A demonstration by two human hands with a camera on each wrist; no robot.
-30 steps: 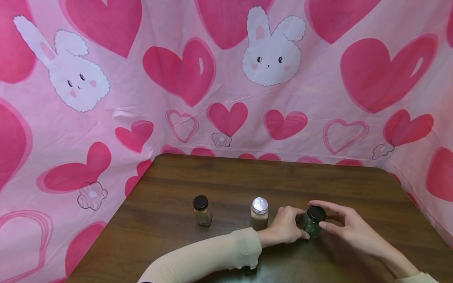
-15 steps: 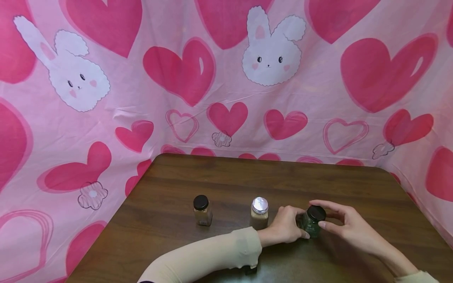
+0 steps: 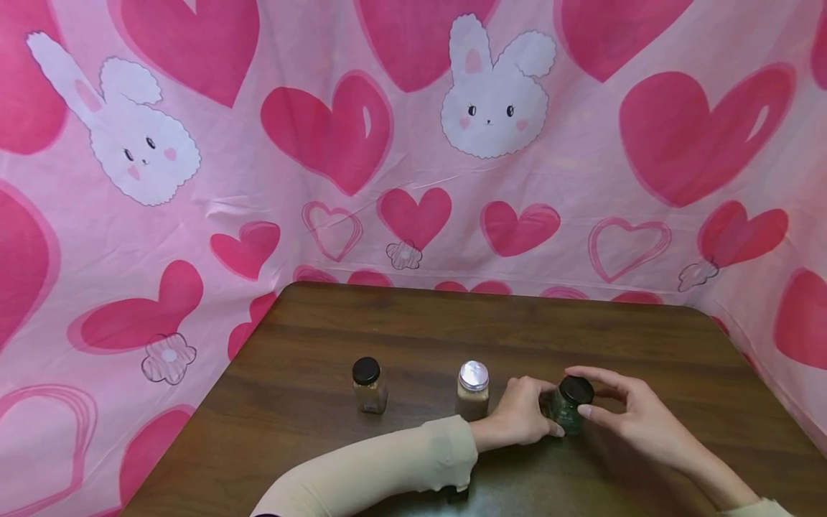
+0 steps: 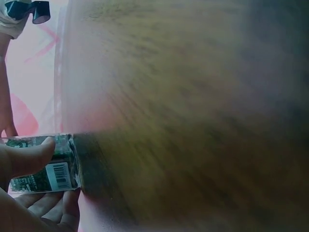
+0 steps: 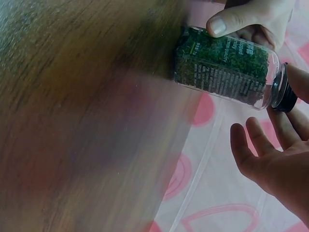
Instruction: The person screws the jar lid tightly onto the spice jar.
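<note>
A clear glass spice jar [image 3: 565,413] with a black lid [image 3: 577,390] stands on the right part of the table. Green dried flakes fill it, as the jar's printed side [image 5: 222,67] shows in the right wrist view. My left hand [image 3: 519,411] grips the jar's body low down from the left, thumb on the near side. From the right, my right hand [image 3: 639,415] pinches the lid between thumb and forefinger. Its other fingers [image 5: 263,137] spread loosely below the lid in the right wrist view. A barcode label [image 4: 58,176] faces the left wrist camera.
Left of my left hand stands a silver-capped jar [image 3: 474,391] of beige powder, its base hidden by the forearm. Another jar with a black cap [image 3: 370,388] stands farther left. The dark wooden table [image 3: 413,316] meets a pink heart-patterned cloth [image 3: 549,172] behind.
My right thumb and forefinger have shifted very slightly leftward at the lid. My left hand and the jar's place on the table look the same.
</note>
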